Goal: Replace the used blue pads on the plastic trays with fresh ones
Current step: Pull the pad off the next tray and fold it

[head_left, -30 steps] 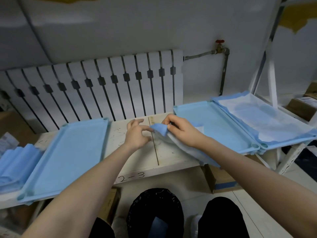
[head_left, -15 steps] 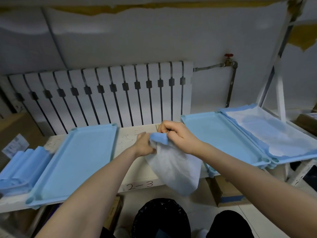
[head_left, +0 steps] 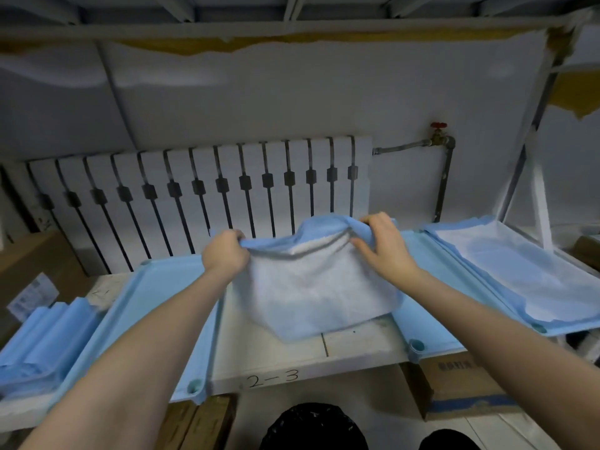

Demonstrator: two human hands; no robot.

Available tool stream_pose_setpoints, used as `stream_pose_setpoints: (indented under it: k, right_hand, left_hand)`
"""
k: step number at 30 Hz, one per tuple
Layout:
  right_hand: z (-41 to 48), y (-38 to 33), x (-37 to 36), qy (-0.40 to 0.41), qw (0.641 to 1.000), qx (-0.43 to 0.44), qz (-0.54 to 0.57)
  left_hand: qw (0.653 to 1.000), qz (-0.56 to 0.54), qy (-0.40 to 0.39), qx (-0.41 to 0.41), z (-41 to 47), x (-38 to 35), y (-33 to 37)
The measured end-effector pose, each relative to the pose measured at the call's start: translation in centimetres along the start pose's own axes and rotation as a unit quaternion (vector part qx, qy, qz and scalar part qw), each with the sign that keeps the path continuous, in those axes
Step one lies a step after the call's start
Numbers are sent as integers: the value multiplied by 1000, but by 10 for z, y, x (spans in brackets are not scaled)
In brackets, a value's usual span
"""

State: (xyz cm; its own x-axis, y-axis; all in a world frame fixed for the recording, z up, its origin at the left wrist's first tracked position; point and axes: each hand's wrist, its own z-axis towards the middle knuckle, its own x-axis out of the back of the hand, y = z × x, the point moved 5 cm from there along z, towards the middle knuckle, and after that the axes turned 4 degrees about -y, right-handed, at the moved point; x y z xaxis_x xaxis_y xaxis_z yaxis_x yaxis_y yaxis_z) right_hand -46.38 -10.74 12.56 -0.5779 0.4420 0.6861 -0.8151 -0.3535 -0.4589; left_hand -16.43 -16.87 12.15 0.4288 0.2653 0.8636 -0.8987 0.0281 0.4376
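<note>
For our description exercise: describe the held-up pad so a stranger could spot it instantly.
Below the white radiator stands a bench marked 2-3. Over it, the left hand and right hand hold up a pad. It alone hangs in mid-air, gripped along its blue top edge.

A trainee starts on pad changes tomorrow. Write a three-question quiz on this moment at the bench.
1. True or false: the blue-backed white absorbent pad lies flat inside the light blue plastic tray on the left.
2. The left hand and the right hand grip the pad by: A its top edge; B its bottom corners; C its middle.
3. Fill in: the handwritten mark on the front of the white wooden bench reads ___.

Key: 1 false, both hands hold it up above the bench; 2 A; 3 "2-3".
</note>
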Motion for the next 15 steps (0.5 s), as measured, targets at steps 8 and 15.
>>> stream_pose_setpoints:
  k: [8,15]
  right_hand:
    - [-6,7,-29,-15,999,5,36]
    - [-68,31,-106,-276,957,-92,-6]
  left_hand:
    - [985,-38,164,-46,-12,52,-21]
    - [974,169,-142,51,-66,-32,-87]
